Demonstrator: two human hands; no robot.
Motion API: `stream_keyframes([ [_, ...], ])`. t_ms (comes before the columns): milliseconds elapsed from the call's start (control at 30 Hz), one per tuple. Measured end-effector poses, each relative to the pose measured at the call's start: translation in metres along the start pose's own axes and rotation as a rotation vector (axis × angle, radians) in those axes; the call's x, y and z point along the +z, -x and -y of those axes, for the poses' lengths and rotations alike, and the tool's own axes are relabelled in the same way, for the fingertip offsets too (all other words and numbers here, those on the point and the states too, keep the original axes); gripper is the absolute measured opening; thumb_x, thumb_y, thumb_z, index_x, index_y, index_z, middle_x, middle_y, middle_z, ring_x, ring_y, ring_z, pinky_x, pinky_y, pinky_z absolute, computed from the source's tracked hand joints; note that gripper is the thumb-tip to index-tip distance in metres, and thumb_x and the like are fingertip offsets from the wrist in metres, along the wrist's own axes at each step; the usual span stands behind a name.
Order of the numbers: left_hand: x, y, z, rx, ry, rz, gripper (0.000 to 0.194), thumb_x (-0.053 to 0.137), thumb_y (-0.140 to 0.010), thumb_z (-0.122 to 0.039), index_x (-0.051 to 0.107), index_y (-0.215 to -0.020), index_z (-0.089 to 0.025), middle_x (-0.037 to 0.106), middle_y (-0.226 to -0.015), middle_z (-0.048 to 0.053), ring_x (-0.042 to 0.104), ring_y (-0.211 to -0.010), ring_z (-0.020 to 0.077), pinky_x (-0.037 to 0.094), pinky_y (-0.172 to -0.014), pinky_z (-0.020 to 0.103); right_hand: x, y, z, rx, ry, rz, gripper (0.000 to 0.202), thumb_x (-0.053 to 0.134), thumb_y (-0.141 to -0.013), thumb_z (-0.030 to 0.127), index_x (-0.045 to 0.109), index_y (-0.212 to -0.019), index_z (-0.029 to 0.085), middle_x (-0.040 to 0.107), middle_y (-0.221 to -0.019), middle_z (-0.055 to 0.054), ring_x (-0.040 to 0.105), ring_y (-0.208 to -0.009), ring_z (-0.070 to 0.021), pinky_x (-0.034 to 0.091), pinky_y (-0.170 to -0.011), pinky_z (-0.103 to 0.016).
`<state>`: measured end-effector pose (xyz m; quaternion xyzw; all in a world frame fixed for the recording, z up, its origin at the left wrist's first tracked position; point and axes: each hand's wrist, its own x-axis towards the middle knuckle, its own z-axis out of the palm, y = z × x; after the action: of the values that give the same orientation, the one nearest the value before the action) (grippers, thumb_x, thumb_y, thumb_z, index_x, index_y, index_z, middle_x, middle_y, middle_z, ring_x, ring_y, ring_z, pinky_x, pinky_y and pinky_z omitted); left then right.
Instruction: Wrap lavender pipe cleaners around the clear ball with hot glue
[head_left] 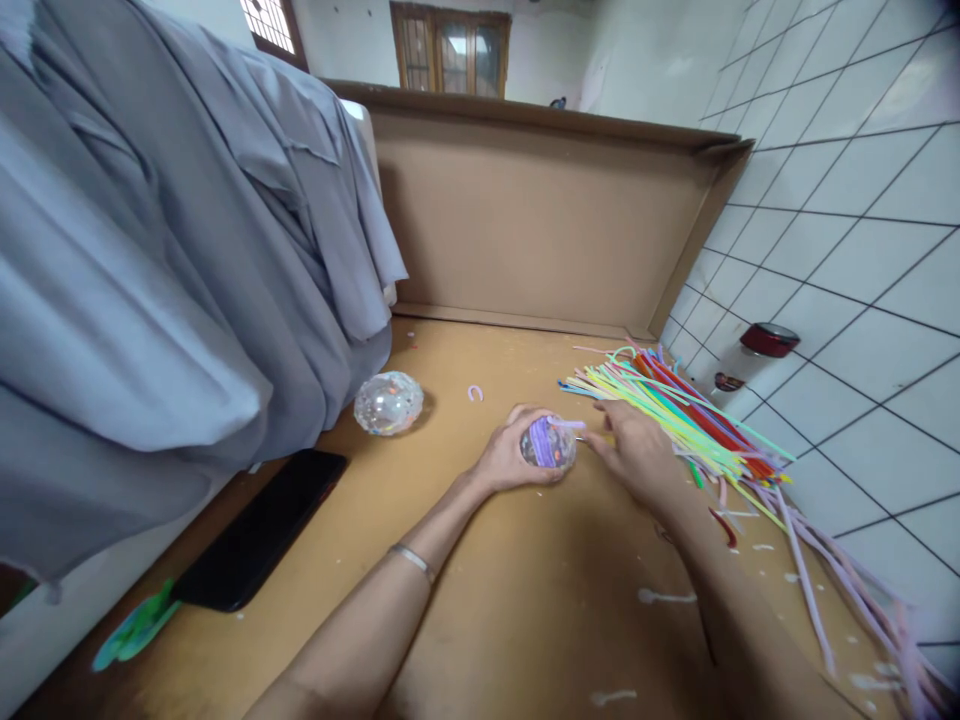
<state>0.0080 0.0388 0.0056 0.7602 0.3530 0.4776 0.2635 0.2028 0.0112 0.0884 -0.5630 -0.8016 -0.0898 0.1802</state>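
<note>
My left hand (514,450) is wrapped round a clear faceted round container (562,458) a little above the table. Purple fuzzy strips, like pipe cleaner (544,442), lie side by side across it, and one short end sticks out to the right. Close to that end, my right hand (634,445) has its thumb and fingers bent together. A small shiny tip shows by the thumb, too small to name. Left of my hands, a similar clear faceted bowl (388,403) rests on the table. A small bent pink piece (475,393) lies between the bowl and my left hand.
A bundle of coloured pipe cleaners (675,410) spreads along the right side by the tiled wall. A clear jar with a red lid (769,340) stands there. A black phone (262,530) lies at left below a grey cloth (187,250). A cardboard panel (525,220) closes the back.
</note>
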Motion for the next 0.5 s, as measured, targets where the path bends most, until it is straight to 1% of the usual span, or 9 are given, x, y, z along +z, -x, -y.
stream_keyframes([
  [33, 0.000, 0.000, -0.002, 0.021, -0.017, 0.000, 0.077, 0.083, -0.052, -0.033, 0.055, -0.122, -0.018, 0.054, -0.121, 0.010, 0.054, -0.115, 0.0251, 0.045, -0.103, 0.039, -0.005, 0.001, 0.007, -0.108, -0.129, -0.033, 0.037, 0.056, -0.086, 0.030, 0.056, -0.119, 0.014, 0.066, -0.095, -0.011, 0.061, -0.086, -0.0223, 0.045, -0.077, -0.034],
  [67, 0.001, 0.000, -0.003, 0.040, -0.032, 0.003, 0.076, 0.083, -0.053, -0.033, 0.054, -0.122, -0.018, 0.054, -0.121, 0.010, 0.054, -0.115, 0.0249, 0.045, -0.103, 0.039, -0.009, 0.003, 0.014, -0.196, -0.224, -0.060, 0.037, 0.055, -0.086, 0.027, 0.054, -0.121, 0.015, 0.065, -0.096, -0.010, 0.061, -0.086, -0.0213, 0.045, -0.076, -0.032],
  [100, 0.001, 0.000, -0.004, 0.053, -0.044, 0.010, 0.076, 0.082, -0.053, -0.033, 0.054, -0.122, -0.019, 0.054, -0.121, 0.009, 0.054, -0.116, 0.0248, 0.045, -0.104, 0.039, -0.012, 0.005, 0.019, -0.260, -0.276, -0.074, 0.033, 0.054, -0.087, 0.025, 0.055, -0.119, 0.015, 0.065, -0.096, -0.010, 0.060, -0.087, -0.0210, 0.046, -0.076, -0.032],
  [167, 0.002, 0.001, -0.006, 0.064, -0.062, 0.031, 0.076, 0.081, -0.054, -0.032, 0.054, -0.123, -0.021, 0.053, -0.121, 0.009, 0.053, -0.117, 0.0246, 0.044, -0.104, 0.038, -0.013, 0.008, 0.026, -0.316, -0.299, -0.102, 0.019, 0.051, -0.089, 0.020, 0.060, -0.105, 0.017, 0.065, -0.090, -0.009, 0.060, -0.084, -0.0202, 0.045, -0.073, -0.030],
  [200, 0.001, 0.001, -0.006, 0.064, -0.068, 0.043, 0.077, 0.082, -0.053, -0.032, 0.053, -0.124, -0.022, 0.053, -0.122, 0.008, 0.053, -0.117, 0.0247, 0.044, -0.104, 0.038, -0.013, 0.009, 0.028, -0.322, -0.290, -0.110, 0.015, 0.049, -0.090, 0.018, 0.061, -0.098, 0.017, 0.065, -0.086, -0.008, 0.060, -0.081, -0.0197, 0.044, -0.072, -0.029],
  [267, 0.001, 0.001, -0.007, 0.063, -0.076, 0.058, 0.078, 0.082, -0.053, -0.033, 0.053, -0.125, -0.024, 0.053, -0.122, 0.008, 0.052, -0.118, 0.0251, 0.044, -0.105, 0.038, -0.010, 0.009, 0.028, -0.312, -0.262, -0.123, 0.017, 0.045, -0.091, 0.015, 0.062, -0.090, 0.017, 0.065, -0.081, -0.008, 0.060, -0.077, -0.0187, 0.044, -0.071, -0.028],
  [433, -0.003, 0.000, -0.007, 0.039, -0.158, 0.080, 0.081, 0.082, -0.052, -0.036, 0.052, -0.126, -0.026, 0.051, -0.127, 0.008, 0.052, -0.119, 0.0264, 0.045, -0.103, 0.038, -0.005, 0.008, 0.022, -0.276, -0.162, -0.120, 0.021, 0.042, -0.093, 0.018, 0.063, -0.088, 0.016, 0.066, -0.080, -0.009, 0.060, -0.079, -0.0189, 0.043, -0.072, -0.028],
  [500, -0.005, 0.000, -0.008, 0.037, -0.200, 0.087, 0.080, 0.082, -0.052, -0.037, 0.053, -0.125, -0.027, 0.050, -0.129, 0.008, 0.052, -0.121, 0.0276, 0.044, -0.103, 0.039, -0.004, 0.009, 0.022, -0.283, -0.159, -0.119, 0.022, 0.041, -0.093, 0.017, 0.062, -0.087, 0.016, 0.066, -0.079, -0.009, 0.060, -0.077, -0.0184, 0.043, -0.071, -0.028],
])
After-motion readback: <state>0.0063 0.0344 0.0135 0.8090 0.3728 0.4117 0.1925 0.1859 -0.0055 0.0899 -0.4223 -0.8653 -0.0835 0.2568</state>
